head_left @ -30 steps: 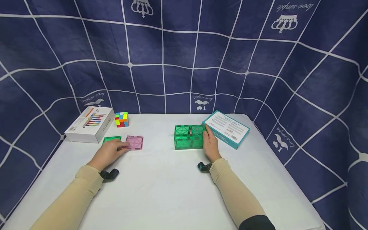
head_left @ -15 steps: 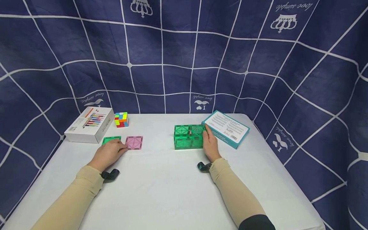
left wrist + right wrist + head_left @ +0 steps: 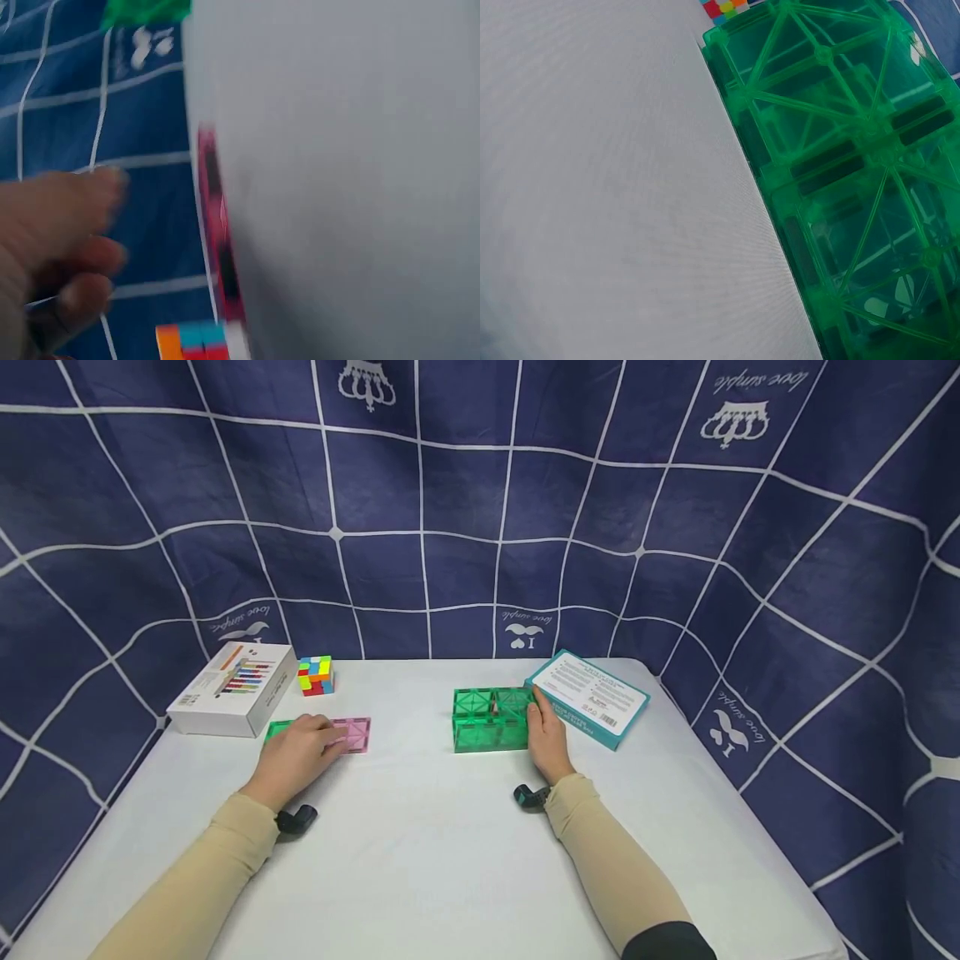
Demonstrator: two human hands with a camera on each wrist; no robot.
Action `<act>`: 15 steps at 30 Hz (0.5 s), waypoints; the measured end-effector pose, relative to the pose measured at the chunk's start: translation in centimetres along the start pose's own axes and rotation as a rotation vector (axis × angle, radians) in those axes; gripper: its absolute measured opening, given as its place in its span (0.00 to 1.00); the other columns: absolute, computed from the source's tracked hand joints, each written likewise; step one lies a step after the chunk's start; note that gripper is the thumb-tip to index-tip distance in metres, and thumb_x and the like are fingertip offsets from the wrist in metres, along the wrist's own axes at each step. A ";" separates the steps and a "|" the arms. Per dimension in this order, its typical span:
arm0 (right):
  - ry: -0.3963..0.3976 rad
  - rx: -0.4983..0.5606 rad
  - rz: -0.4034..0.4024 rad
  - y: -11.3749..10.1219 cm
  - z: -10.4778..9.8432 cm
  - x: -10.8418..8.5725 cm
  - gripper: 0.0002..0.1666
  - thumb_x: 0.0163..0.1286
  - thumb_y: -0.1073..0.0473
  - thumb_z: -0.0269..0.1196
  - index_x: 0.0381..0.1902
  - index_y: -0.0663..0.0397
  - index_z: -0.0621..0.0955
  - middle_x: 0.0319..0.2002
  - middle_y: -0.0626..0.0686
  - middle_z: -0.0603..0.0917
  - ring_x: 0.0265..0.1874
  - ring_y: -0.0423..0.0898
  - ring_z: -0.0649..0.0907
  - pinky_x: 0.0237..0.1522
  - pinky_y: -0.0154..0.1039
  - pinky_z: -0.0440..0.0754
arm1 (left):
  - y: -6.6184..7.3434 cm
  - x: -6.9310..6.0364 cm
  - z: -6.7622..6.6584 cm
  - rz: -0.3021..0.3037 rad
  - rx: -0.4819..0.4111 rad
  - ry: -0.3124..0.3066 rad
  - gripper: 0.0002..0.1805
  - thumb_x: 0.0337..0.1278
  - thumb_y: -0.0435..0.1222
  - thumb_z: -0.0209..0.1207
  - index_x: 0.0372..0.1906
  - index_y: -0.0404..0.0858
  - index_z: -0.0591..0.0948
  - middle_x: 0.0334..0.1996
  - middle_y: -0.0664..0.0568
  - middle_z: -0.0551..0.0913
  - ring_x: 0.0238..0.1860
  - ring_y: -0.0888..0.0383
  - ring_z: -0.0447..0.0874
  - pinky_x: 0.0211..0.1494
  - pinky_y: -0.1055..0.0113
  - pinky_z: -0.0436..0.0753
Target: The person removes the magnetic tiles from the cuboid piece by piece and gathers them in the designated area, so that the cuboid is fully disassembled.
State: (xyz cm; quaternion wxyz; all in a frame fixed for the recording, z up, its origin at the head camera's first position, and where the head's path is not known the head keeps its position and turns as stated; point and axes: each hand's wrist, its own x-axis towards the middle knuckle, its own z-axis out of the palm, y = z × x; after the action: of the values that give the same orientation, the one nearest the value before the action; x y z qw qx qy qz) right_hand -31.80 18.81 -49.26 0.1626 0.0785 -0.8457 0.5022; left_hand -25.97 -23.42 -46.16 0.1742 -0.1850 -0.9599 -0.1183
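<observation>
My left hand (image 3: pixel 296 756) is over the near-left edge of a flat pink magnetic tile (image 3: pixel 357 735). In the left wrist view, the blurred fingers (image 3: pixel 90 195) are loosely bent, hold nothing, and stand apart from the tile (image 3: pixel 219 225) on the table. A green magnetic tile (image 3: pixel 276 727) lies behind that hand, mostly hidden. My right hand (image 3: pixel 550 743) rests along the right end of a two-cube-wide green magnetic-tile block (image 3: pixel 491 733), its fingers fairly straight against the side. The right wrist view shows the block's see-through lattice (image 3: pixel 840 172), but no fingers.
A white box (image 3: pixel 232 689) stands at the back left, with a colour puzzle cube (image 3: pixel 316 676) beside it. Behind the right hand lies a teal and white box (image 3: pixel 588 697). All rest on a white-covered table (image 3: pixel 450 843), backed by a dark blue curtain (image 3: pixel 465 568).
My left hand has drawn back slightly from the pink tile, then moved right and over its edge. The right hand and the green block have stayed in place.
</observation>
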 end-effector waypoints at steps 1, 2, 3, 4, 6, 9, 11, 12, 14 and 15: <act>0.004 0.000 0.001 0.0 0.0 0.0 0.32 0.87 0.47 0.41 0.81 0.53 0.61 0.79 0.55 0.64 0.79 0.57 0.62 0.78 0.56 0.59 | 0.9 0.3 0.0 0.017 -0.028 0.016 0.18 0.57 0.40 0.74 0.51 0.39 0.90 0.42 0.45 0.87 0.41 0.49 0.84 0.44 0.50 0.88; 0.007 0.002 0.001 0.0 0.0 -0.1 0.32 0.87 0.48 0.42 0.81 0.54 0.61 0.79 0.56 0.64 0.79 0.57 0.63 0.78 0.56 0.60 | 1.9 0.7 0.1 0.029 -0.075 0.025 0.19 0.58 0.40 0.74 0.53 0.40 0.89 0.43 0.45 0.87 0.41 0.50 0.85 0.44 0.51 0.88; 0.009 0.000 0.001 0.1 0.0 -0.1 0.31 0.87 0.49 0.42 0.81 0.54 0.61 0.79 0.56 0.64 0.79 0.57 0.63 0.78 0.57 0.60 | 2.9 1.1 0.1 0.041 -0.127 0.032 0.19 0.59 0.41 0.73 0.54 0.41 0.89 0.44 0.46 0.88 0.40 0.52 0.85 0.43 0.52 0.88; 0.010 0.000 0.001 0.1 0.0 -0.1 0.31 0.87 0.49 0.42 0.81 0.54 0.61 0.79 0.56 0.64 0.79 0.57 0.63 0.78 0.56 0.59 | 3.9 1.5 0.3 0.045 -0.190 0.030 0.19 0.59 0.41 0.73 0.55 0.41 0.89 0.44 0.47 0.88 0.38 0.54 0.85 0.42 0.54 0.87; 0.009 0.004 0.001 0.1 0.0 -0.1 0.32 0.87 0.48 0.41 0.81 0.54 0.61 0.79 0.55 0.64 0.79 0.57 0.62 0.79 0.56 0.59 | 5.7 2.3 0.7 0.054 -0.302 0.025 0.19 0.60 0.40 0.72 0.56 0.43 0.88 0.45 0.50 0.89 0.36 0.59 0.84 0.40 0.59 0.85; 0.003 -0.002 -0.001 0.2 0.1 -0.1 0.32 0.87 0.46 0.40 0.81 0.51 0.61 0.80 0.53 0.63 0.79 0.55 0.62 0.79 0.54 0.59 | 8.0 3.5 1.7 0.061 -0.431 0.038 0.18 0.61 0.39 0.72 0.56 0.44 0.88 0.45 0.52 0.90 0.34 0.63 0.82 0.39 0.63 0.81; 0.002 -0.003 -0.012 0.3 0.1 0.0 0.32 0.87 0.45 0.40 0.81 0.49 0.61 0.80 0.51 0.64 0.79 0.54 0.62 0.79 0.54 0.59 | 9.2 4.2 2.5 0.072 -0.482 0.062 0.17 0.61 0.38 0.72 0.55 0.44 0.89 0.45 0.52 0.91 0.34 0.63 0.84 0.39 0.63 0.82; 0.003 -0.006 -0.015 0.3 0.1 0.1 0.32 0.87 0.44 0.40 0.81 0.48 0.62 0.79 0.51 0.64 0.79 0.53 0.62 0.79 0.53 0.59 | 9.8 4.6 2.8 0.079 -0.501 0.073 0.16 0.61 0.37 0.71 0.54 0.44 0.89 0.46 0.52 0.91 0.35 0.62 0.86 0.40 0.62 0.83; 0.005 -0.007 -0.026 0.3 0.1 0.2 0.31 0.87 0.44 0.40 0.80 0.47 0.64 0.79 0.50 0.65 0.79 0.52 0.63 0.79 0.52 0.59 | 10.7 5.3 3.6 0.083 -0.537 0.091 0.16 0.62 0.36 0.71 0.54 0.43 0.89 0.46 0.50 0.91 0.36 0.59 0.88 0.40 0.60 0.85; 0.003 -0.006 -0.031 0.3 0.2 0.2 0.31 0.87 0.44 0.40 0.80 0.46 0.64 0.79 0.49 0.65 0.79 0.52 0.63 0.79 0.52 0.59 | 11.1 5.6 4.0 0.078 -0.551 0.098 0.16 0.62 0.36 0.71 0.54 0.42 0.89 0.47 0.50 0.91 0.37 0.58 0.89 0.40 0.60 0.86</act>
State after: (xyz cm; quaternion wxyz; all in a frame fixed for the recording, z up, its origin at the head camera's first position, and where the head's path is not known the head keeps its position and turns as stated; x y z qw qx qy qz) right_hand -32.13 18.83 -49.52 0.1718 0.0904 -0.8457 0.4971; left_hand -27.62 -10.46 -45.88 0.1680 -0.2562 -0.8742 -0.3767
